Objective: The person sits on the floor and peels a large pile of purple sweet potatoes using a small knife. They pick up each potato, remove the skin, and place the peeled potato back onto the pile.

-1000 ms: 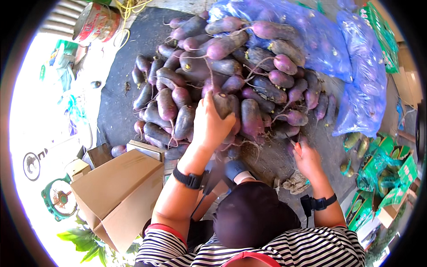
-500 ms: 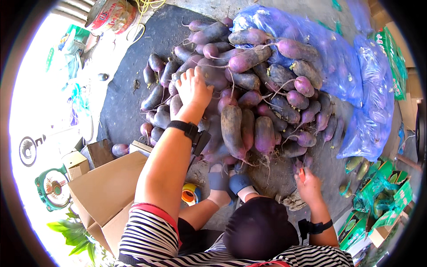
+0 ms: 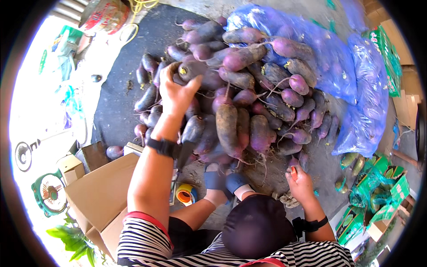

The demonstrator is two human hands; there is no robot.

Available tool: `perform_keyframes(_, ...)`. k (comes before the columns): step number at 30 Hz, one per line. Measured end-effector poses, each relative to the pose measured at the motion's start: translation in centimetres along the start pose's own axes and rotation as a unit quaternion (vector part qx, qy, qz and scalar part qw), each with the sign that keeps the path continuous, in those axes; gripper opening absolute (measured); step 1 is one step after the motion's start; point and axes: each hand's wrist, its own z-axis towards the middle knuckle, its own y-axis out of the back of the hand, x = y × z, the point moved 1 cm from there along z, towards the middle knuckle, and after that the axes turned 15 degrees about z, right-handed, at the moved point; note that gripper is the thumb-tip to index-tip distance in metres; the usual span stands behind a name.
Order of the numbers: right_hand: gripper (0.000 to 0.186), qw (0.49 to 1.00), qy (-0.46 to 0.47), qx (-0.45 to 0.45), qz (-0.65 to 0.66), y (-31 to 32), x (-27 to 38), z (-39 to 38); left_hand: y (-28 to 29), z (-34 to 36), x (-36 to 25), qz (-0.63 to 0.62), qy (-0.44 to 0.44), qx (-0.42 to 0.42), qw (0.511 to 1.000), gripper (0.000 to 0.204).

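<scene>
at the upper left of the pile (image 3: 240,78), the left hand (image 3: 177,91) is on a radish (image 3: 200,71); thumb and fingers are bent to either side of its stem end, parted by its thickness, and have hold of it. how firm the hold is cannot be told. this radish lies among the others, its yellowish stem end toward the palm; whether its far end is clear of those below cannot be made out. the right hand (image 3: 301,183) is low at the right, just below the pile's near edge, fingers closed around an orange handle (image 3: 293,173); any blade on it is too indistinct to confirm. both wrists carry black straps (image 3: 162,147). the pile, purple and dark with thin roots, rests partly on a black mat (image 3: 115,89). a blue bag (image 3: 329,71) lies against its upper right side, and one loose radish (image 3: 114,152) sits apart at the left. slippers (image 3: 215,180) are near the pile's lower edge, with a tape roll (image 3: 184,194) beside the left leg. an open carton (image 3: 104,187) stands left of the left arm, a green fan (image 3: 50,191) beyond it. green packaging (image 3: 378,191) lies at the right.
</scene>
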Motion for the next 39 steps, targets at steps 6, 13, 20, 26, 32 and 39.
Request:
perform_keyframes(6, 0.021, 0.996, 0.054, -0.024, 0.071, 0.4, 2.3, -0.6, 3.9, -5.3, -9.3, -0.664, 0.182, 0.199, 0.697, 0.065)
perform_keyframes(13, 0.015, 0.982, 0.111, -0.07, 0.138, 6.3, 7.5, -2.7, 6.9, -10.4, -19.9, -0.523, 0.178, 0.386, 0.739, 0.046)
perform_keyframes(20, 0.019, 0.91, 0.388, -0.142, -0.036, 12.3, 15.5, -8.3, 12.9, -15.4, -28.7, -0.092, -0.239, 0.254, 0.933, 0.062)
perform_keyframes(26, 0.025, 0.862, 0.454, -0.203, -0.092, 14.8, 14.4, -11.4, 13.3, -21.1, -32.9, 0.01, -0.371, 0.189, 0.909, 0.064)
perform_keyframes(32, 0.023, 0.888, 0.407, -0.191, -0.099, 15.5, 11.2, -14.3, 12.7, -24.6, -33.9, 0.041, -0.387, 0.185, 0.903, 0.064)
perform_keyframes(39, 0.015, 0.936, 0.232, -0.224, -0.144, 15.8, 4.0, -11.6, 11.4, -28.0, -34.2, 0.032, -0.371, 0.196, 0.907, 0.064)
